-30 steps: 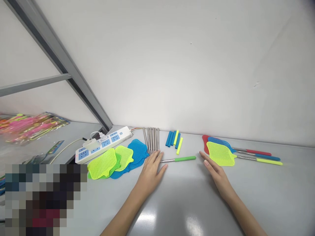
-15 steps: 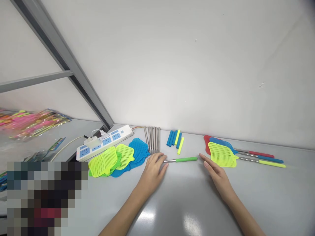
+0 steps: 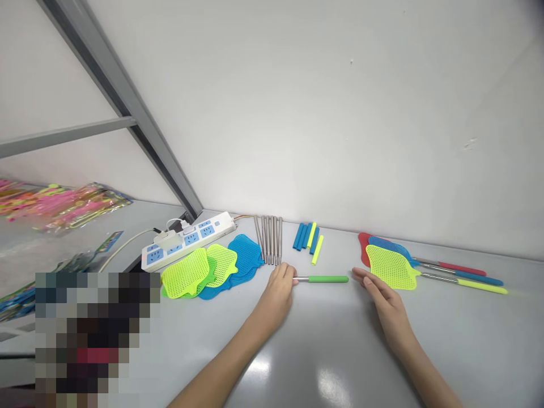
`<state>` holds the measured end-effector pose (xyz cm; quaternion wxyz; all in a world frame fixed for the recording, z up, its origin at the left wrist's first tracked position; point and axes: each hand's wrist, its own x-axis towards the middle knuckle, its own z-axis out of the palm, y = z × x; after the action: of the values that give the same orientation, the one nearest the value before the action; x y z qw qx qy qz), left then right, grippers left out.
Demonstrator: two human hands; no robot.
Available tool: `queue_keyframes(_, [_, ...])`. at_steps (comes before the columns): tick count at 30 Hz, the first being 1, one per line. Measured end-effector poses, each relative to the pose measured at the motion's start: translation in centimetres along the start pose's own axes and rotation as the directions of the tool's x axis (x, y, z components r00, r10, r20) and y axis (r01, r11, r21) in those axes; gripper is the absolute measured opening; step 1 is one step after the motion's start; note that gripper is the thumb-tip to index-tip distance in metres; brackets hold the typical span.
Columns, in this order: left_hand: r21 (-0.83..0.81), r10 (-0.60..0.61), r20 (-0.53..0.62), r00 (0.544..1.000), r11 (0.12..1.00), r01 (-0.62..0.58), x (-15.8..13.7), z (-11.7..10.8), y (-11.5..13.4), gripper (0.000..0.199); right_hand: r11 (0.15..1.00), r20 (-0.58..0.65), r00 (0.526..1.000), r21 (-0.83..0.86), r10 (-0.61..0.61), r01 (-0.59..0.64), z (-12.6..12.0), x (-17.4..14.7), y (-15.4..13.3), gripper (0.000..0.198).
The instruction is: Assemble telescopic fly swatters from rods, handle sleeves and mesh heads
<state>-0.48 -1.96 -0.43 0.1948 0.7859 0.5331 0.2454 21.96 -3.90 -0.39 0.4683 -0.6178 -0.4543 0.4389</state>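
My left hand (image 3: 278, 292) is closed on the metal end of a telescopic rod with a green grip (image 3: 328, 279), which points right. Just past the grip's end, my right hand (image 3: 382, 297) is held with fingers stretched out, holding nothing. Beyond its fingers lie fly swatters with red, blue and yellow heads; the yellow fly swatter (image 3: 393, 269) is in front. Several bare metal rods (image 3: 272, 241) lie side by side behind my left hand. Right of them are several blue and yellow grip sleeves (image 3: 302, 237). Loose mesh swatter heads (image 3: 187, 275) in yellow, green and blue overlap on the left.
A white power strip (image 3: 191, 241) with plugs and cables lies behind the swatter heads. A grey metal frame post (image 3: 140, 130) stands at the left, with bagged colourful goods (image 3: 68, 204) beyond it. The white wall (image 3: 297, 113) bounds the grey table at the back.
My left hand has drawn its fingers together around the rod's metal end. My right hand stays outstretched near the grip's end. The whole view has shifted slightly.
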Motion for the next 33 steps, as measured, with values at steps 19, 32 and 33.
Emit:
queue_keyframes(19, [-0.188,0.120,0.088,0.989,0.977,-0.102,-0.9,-1.1,2.2,0.023,0.867,0.443,0.876,0.344,0.190,-0.362,0.6,-0.9,-1.0,0.027])
queue_keyframes(32, [-0.061,0.023,-0.090,0.996,0.998,-0.028,-0.2,-3.6,-0.4,0.018,0.628,0.220,0.934,0.694,0.282,-0.353,0.0,0.5,0.2,0.011])
queue_keyframes(33, [-0.042,0.016,-0.107,0.994,0.999,-0.020,-0.1,-3.9,-0.6,0.018,0.623,0.224,0.935,0.699,0.276,-0.351,0.0,0.5,0.2,0.011])
